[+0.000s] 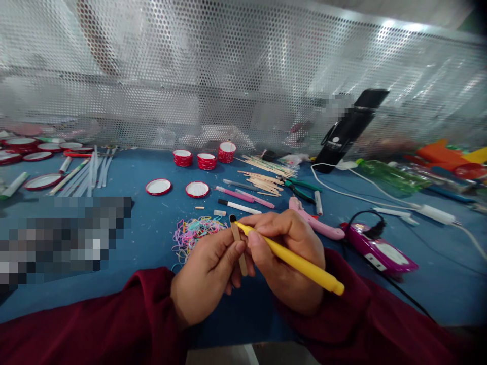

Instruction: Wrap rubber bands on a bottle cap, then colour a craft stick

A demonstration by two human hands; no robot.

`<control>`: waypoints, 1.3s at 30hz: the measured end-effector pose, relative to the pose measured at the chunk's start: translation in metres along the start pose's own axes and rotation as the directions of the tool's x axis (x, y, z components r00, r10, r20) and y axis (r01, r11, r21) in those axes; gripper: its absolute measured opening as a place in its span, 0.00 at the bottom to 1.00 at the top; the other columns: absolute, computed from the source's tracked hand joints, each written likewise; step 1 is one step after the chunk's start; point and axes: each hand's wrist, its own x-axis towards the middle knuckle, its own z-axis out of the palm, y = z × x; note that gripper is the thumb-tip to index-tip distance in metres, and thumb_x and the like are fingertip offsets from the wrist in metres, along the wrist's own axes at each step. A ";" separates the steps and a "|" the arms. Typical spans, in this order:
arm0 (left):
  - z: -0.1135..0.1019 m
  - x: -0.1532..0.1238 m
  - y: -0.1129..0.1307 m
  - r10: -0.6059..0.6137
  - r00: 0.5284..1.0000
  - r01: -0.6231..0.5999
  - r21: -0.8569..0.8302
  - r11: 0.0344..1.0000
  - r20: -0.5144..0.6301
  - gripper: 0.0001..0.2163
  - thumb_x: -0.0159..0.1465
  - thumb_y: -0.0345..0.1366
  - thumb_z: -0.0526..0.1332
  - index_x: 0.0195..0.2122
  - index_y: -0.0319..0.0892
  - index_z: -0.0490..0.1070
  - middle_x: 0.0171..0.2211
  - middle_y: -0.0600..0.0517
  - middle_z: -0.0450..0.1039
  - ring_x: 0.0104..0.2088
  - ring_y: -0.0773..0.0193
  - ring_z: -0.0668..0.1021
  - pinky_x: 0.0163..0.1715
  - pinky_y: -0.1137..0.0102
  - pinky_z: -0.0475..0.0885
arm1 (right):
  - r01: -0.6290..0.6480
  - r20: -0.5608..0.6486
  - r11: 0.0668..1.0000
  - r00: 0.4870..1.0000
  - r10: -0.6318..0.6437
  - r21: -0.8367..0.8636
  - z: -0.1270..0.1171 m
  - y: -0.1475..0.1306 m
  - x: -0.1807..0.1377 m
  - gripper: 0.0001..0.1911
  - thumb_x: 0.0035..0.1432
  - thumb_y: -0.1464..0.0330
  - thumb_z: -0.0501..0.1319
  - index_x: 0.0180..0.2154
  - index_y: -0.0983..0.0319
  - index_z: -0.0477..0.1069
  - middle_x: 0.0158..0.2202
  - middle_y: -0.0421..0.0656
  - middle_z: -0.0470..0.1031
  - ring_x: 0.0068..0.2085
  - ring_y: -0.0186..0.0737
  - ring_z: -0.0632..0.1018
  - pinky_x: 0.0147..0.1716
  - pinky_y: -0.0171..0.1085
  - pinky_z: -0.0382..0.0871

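Observation:
My left hand (207,274) pinches a flat wooden craft stick (238,243) and holds it upright over the blue table (125,248). The stick's top end is darkened. My right hand (289,256) grips a yellow pen (292,258) like a writing tool, its tip touching the stick near the top. Both hands meet just in front of me, with dark red sleeves on both arms. A heap of coloured rubber bands (190,235) lies just beyond my left hand.
Further back lie a pile of wooden sticks (264,180), pink and white markers (243,197), green pliers (302,188), red-rimmed lids (159,186) and tape rolls (206,160). A pink glue gun (317,223), a purple device (380,251) with cables and a perforated metal screen (243,76) stand around.

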 end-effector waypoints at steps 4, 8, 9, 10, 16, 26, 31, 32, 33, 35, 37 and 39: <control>0.000 -0.001 0.000 0.007 1.000 -0.007 -0.017 1.000 0.009 0.18 0.73 0.47 0.51 0.34 0.40 0.68 0.22 0.57 0.65 0.19 0.74 0.67 0.17 0.81 0.65 | -0.010 0.009 0.999 1.000 0.010 0.046 -0.002 0.000 -0.002 0.09 0.61 0.74 0.63 0.37 0.55 0.66 0.38 0.40 0.79 0.41 0.43 0.84 0.40 0.45 0.80; 0.000 -0.001 -0.003 0.010 1.000 -0.010 0.002 1.000 0.006 0.19 0.73 0.48 0.50 0.32 0.39 0.68 0.23 0.56 0.66 0.19 0.75 0.68 0.18 0.81 0.64 | 0.005 0.016 0.999 1.000 -0.005 0.046 -0.001 0.000 -0.002 0.09 0.61 0.73 0.64 0.38 0.55 0.66 0.38 0.39 0.79 0.41 0.41 0.83 0.41 0.44 0.80; -0.001 -0.001 -0.003 0.007 1.000 -0.007 0.004 1.000 0.008 0.20 0.74 0.48 0.50 0.32 0.39 0.68 0.23 0.56 0.66 0.19 0.75 0.68 0.18 0.81 0.64 | 0.014 0.016 0.999 1.000 -0.015 0.039 0.000 0.000 -0.001 0.09 0.61 0.73 0.64 0.37 0.55 0.66 0.38 0.39 0.79 0.41 0.41 0.83 0.41 0.43 0.80; -0.001 -0.001 -0.003 0.006 1.000 -0.006 0.008 1.000 0.008 0.20 0.74 0.48 0.50 0.32 0.39 0.68 0.23 0.56 0.66 0.19 0.75 0.68 0.18 0.81 0.64 | 0.023 0.014 0.999 1.000 -0.023 0.030 0.000 0.000 -0.001 0.09 0.60 0.73 0.64 0.37 0.55 0.66 0.37 0.39 0.79 0.40 0.40 0.83 0.41 0.43 0.79; 0.000 -0.001 -0.001 0.007 1.000 -0.007 -0.002 1.000 0.000 0.20 0.73 0.49 0.51 0.33 0.39 0.68 0.22 0.56 0.66 0.19 0.74 0.67 0.18 0.80 0.64 | 0.018 -0.021 1.000 1.000 -0.018 -0.012 0.000 0.000 0.000 0.09 0.60 0.74 0.63 0.37 0.55 0.65 0.37 0.40 0.79 0.40 0.42 0.84 0.39 0.43 0.80; -0.002 -0.001 -0.003 0.017 1.000 -0.017 0.008 1.000 0.001 0.20 0.74 0.48 0.50 0.32 0.39 0.69 0.22 0.56 0.65 0.19 0.75 0.67 0.18 0.80 0.64 | 0.029 0.006 0.999 1.000 -0.030 0.017 0.001 -0.001 0.000 0.09 0.60 0.74 0.64 0.36 0.55 0.66 0.36 0.39 0.79 0.40 0.41 0.84 0.40 0.43 0.80; 0.000 -0.002 0.001 -0.005 1.000 0.005 -0.032 0.999 -0.003 0.17 0.73 0.46 0.51 0.36 0.40 0.69 0.23 0.57 0.66 0.19 0.75 0.67 0.18 0.81 0.64 | 0.003 -0.024 1.000 1.000 -0.003 -0.002 0.000 -0.001 0.000 0.10 0.60 0.75 0.63 0.37 0.56 0.65 0.37 0.40 0.80 0.39 0.40 0.84 0.38 0.42 0.78; 0.000 -0.002 0.001 -0.009 1.000 0.009 -0.045 0.999 0.000 0.16 0.73 0.46 0.52 0.37 0.40 0.69 0.23 0.57 0.66 0.19 0.75 0.67 0.17 0.81 0.64 | -0.004 -0.024 1.000 1.000 0.004 0.010 0.000 -0.001 0.000 0.10 0.60 0.75 0.63 0.37 0.56 0.64 0.38 0.41 0.80 0.38 0.40 0.84 0.38 0.42 0.78; 0.000 -0.002 0.002 -0.011 1.000 0.011 -0.056 0.998 0.002 0.16 0.73 0.46 0.52 0.38 0.40 0.69 0.23 0.57 0.66 0.19 0.74 0.68 0.17 0.81 0.64 | -0.010 -0.018 1.000 1.000 0.010 0.025 0.000 -0.001 0.000 0.10 0.61 0.75 0.63 0.37 0.56 0.64 0.38 0.41 0.80 0.39 0.41 0.83 0.37 0.42 0.78; 0.000 -0.001 0.001 -0.006 1.000 0.006 -0.059 0.998 0.000 0.16 0.73 0.47 0.52 0.37 0.40 0.69 0.23 0.57 0.66 0.20 0.74 0.68 0.17 0.81 0.65 | -0.011 -0.003 0.999 1.000 0.011 0.051 0.000 -0.002 0.000 0.09 0.61 0.74 0.63 0.37 0.56 0.64 0.37 0.41 0.79 0.40 0.42 0.84 0.38 0.43 0.79; 0.000 -0.001 -0.001 -0.003 1.000 0.003 -0.039 0.999 -0.002 0.18 0.73 0.48 0.51 0.34 0.40 0.68 0.23 0.56 0.66 0.19 0.74 0.68 0.18 0.80 0.65 | -0.003 0.013 0.998 1.000 0.002 0.060 0.000 -0.002 -0.001 0.09 0.61 0.73 0.63 0.37 0.56 0.64 0.37 0.40 0.78 0.41 0.43 0.84 0.40 0.45 0.80; 0.000 -0.001 -0.003 -0.005 1.000 0.005 -0.013 1.000 0.001 0.20 0.73 0.50 0.50 0.32 0.40 0.68 0.22 0.56 0.65 0.19 0.74 0.67 0.18 0.80 0.64 | 0.003 0.021 0.999 1.000 -0.004 0.053 0.000 -0.001 -0.001 0.08 0.61 0.73 0.63 0.38 0.56 0.65 0.38 0.40 0.78 0.42 0.42 0.84 0.41 0.45 0.80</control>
